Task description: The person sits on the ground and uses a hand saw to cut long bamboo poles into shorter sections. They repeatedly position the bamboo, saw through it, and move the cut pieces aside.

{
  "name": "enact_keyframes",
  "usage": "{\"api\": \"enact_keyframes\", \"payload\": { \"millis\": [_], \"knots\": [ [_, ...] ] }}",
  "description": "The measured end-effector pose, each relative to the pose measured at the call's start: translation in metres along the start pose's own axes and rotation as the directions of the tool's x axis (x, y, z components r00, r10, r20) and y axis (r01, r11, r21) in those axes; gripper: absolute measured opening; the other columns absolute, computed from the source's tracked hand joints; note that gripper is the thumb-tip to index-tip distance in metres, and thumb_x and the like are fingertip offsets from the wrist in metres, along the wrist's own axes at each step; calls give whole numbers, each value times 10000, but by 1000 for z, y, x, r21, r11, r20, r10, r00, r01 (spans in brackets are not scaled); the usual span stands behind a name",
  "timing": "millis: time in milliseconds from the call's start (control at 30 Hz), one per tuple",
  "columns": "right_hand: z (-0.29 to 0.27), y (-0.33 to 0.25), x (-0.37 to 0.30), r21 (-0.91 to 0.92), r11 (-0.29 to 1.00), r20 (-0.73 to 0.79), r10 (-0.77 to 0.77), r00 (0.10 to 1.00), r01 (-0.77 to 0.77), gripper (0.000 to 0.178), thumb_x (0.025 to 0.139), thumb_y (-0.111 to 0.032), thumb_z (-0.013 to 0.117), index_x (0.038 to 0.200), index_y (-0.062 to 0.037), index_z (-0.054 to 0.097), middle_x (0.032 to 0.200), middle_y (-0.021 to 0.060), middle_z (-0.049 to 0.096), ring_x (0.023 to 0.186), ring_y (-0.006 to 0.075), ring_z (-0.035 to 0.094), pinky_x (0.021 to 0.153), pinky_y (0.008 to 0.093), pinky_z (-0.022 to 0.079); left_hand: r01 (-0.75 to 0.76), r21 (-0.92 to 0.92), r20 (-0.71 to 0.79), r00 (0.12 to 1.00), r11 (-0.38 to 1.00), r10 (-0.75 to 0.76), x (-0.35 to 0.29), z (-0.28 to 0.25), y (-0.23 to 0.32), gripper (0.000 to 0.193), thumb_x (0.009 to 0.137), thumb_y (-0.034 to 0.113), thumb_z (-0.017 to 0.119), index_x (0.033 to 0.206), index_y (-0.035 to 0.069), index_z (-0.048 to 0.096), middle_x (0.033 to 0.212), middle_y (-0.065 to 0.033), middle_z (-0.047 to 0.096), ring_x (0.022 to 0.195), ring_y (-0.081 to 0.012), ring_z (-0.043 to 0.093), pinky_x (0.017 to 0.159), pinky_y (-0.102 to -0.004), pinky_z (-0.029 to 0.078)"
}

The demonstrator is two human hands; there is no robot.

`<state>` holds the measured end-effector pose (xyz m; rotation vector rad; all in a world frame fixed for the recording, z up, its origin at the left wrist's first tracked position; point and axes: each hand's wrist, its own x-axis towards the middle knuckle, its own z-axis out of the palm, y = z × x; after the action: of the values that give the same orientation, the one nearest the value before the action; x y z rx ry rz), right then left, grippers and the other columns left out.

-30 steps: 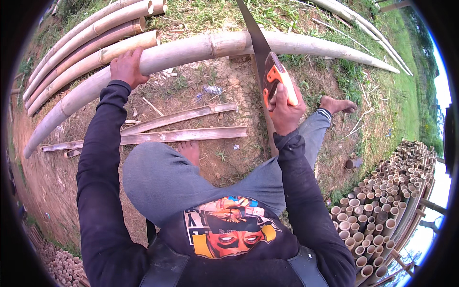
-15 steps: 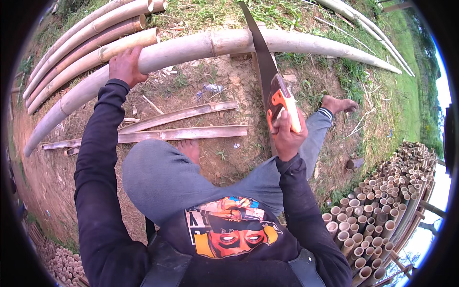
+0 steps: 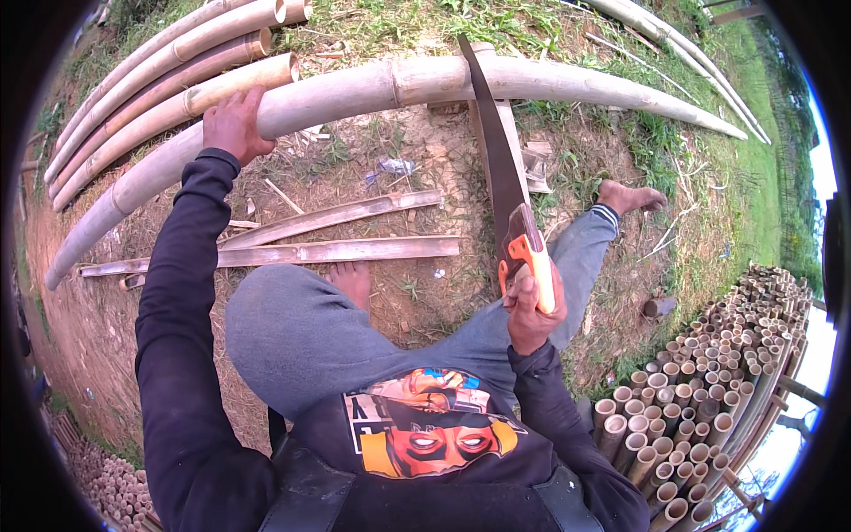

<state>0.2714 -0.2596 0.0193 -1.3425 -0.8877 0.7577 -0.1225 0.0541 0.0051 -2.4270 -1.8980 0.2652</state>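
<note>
A long, pale bamboo pole (image 3: 346, 91) runs across in front of me, bowed by the lens. My left hand (image 3: 237, 124) is wrapped over it left of a thick node. In my right hand (image 3: 534, 312) is the orange-and-white handle of a hand saw (image 3: 502, 168). Its dark blade lies across the pole right of the node, with the tip just past the far side. Beneath the pole there, a narrow wooden beam (image 3: 516, 133) runs toward me. How deep the blade sits in the bamboo cannot be made out.
Thicker bamboo poles (image 3: 239, 84) lie at the far left. Two split bamboo lengths (image 3: 355, 249) rest on the dirt near my bare foot (image 3: 351, 282). A large stack of cut bamboo (image 3: 683, 399) stands at the right. A crumpled plastic scrap (image 3: 396, 166) lies on the ground.
My right hand has drawn the saw back toward me, so less of the blade's tip reaches past the pole. My left hand has stayed in place on the pole.
</note>
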Motion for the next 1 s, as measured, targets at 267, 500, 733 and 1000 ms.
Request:
{"api": "enact_keyframes", "payload": {
  "millis": [267, 500, 733, 1000],
  "knots": [
    [88, 15, 191, 71, 997, 99, -4, 995, -3, 255, 1033, -209, 720, 1160, 11, 706, 657, -27, 612, 497, 40, 541, 439, 223, 429, 24, -39, 36, 999, 999, -23, -6, -15, 5, 943, 621, 347, 922, 1459, 187, 520, 1297, -131, 668, 1252, -332, 632, 1030, -487, 498],
    [-28, 8, -39, -46, 998, -15, 32, 999, -33, 444, 1033, -113, 673, 1417, 81, 562, 1002, 100, 727, 593, 24, 553, 532, 196, 476, -7, -22, 2, 1000, 1000, 7, -2, 3, -1, 909, 626, 347, 930, 1427, 177, 534, 1269, -126, 668, 1206, -346, 649, 1012, -488, 501],
    [109, 15, 233, 0, 1000, 148, -5, 989, 5, 230, 1027, -205, 724, 1126, 3, 721, 660, -16, 617, 492, 47, 535, 432, 236, 431, -9, -44, -13, 1000, 999, 8, -3, -3, 0, 877, 638, 364, 927, 1410, 202, 543, 1241, -124, 669, 1201, -358, 653, 971, -524, 496],
    [-24, 3, -33, 3, 999, 0, 45, 999, -45, 511, 1031, -171, 701, 1435, 92, 530, 964, 101, 720, 606, 49, 566, 587, 213, 522, -38, -39, -42, 998, 999, 36, 0, 7, -5, 886, 646, 372, 926, 1423, 200, 537, 1246, -121, 671, 1206, -350, 651, 985, -512, 498]
  ]
}}
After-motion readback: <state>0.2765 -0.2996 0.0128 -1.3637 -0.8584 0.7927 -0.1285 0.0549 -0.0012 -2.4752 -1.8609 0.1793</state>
